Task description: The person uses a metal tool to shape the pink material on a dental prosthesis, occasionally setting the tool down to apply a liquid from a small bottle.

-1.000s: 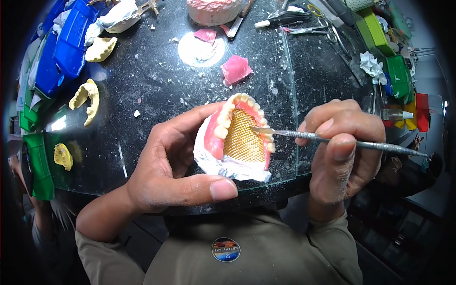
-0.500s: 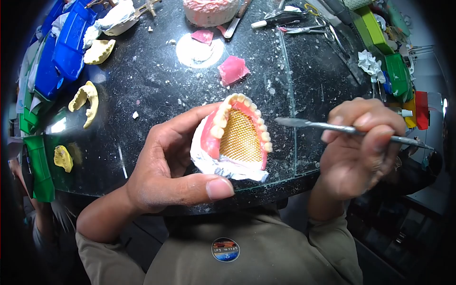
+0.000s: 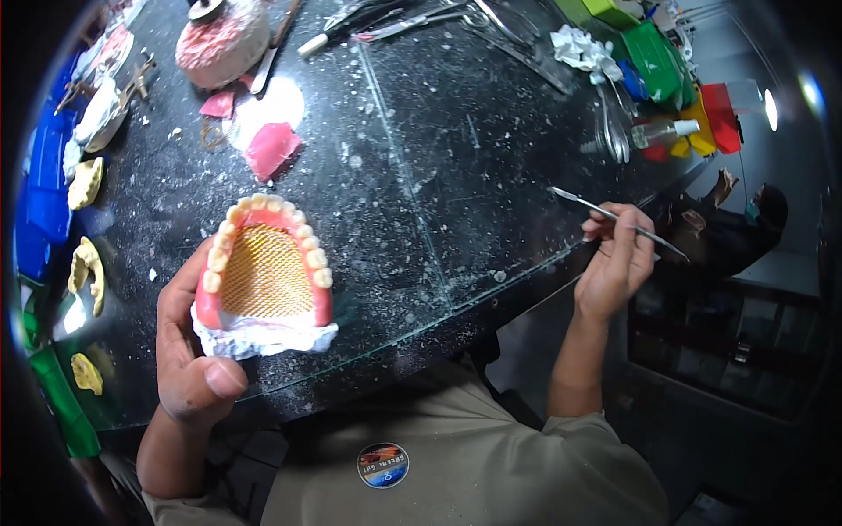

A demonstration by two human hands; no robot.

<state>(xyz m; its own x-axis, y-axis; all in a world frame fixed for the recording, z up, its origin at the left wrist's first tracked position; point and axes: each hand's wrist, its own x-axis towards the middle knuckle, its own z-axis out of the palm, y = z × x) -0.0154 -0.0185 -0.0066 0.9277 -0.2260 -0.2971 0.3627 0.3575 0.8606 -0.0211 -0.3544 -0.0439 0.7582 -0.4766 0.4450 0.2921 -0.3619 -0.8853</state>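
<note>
My left hand [image 3: 189, 351] grips a white plaster cast [image 3: 263, 337] from its left side, thumb along the lower edge. On the cast sits an upper denture [image 3: 323, 302] with pink wax gums, a row of cream teeth and a gold mesh [image 3: 267, 272] across the palate. Off to the right, my right hand [image 3: 614, 267] pinches a slim metal wax carver [image 3: 645, 232], its flat tip pointing up and left, well apart from the denture. Beyond the cast lies a piece of pink wax sheet [image 3: 272, 151], with a smaller pink scrap [image 3: 217, 105] behind it.
Yellowish plaster pieces [image 3: 86, 267] line the left, beside blue bins [image 3: 44, 206]. A pink-and-white plaster block [image 3: 219, 48] and a knife [image 3: 267, 66] lie at the back. Crumpled paper [image 3: 583, 51] and a clear bottle [image 3: 662, 131] stand right. Another person [image 3: 737, 219] is beyond the table edge.
My view has swung to the right, so the table things appear further left. The denture is now seen more squarely. My right hand and the carver are further from the cast.
</note>
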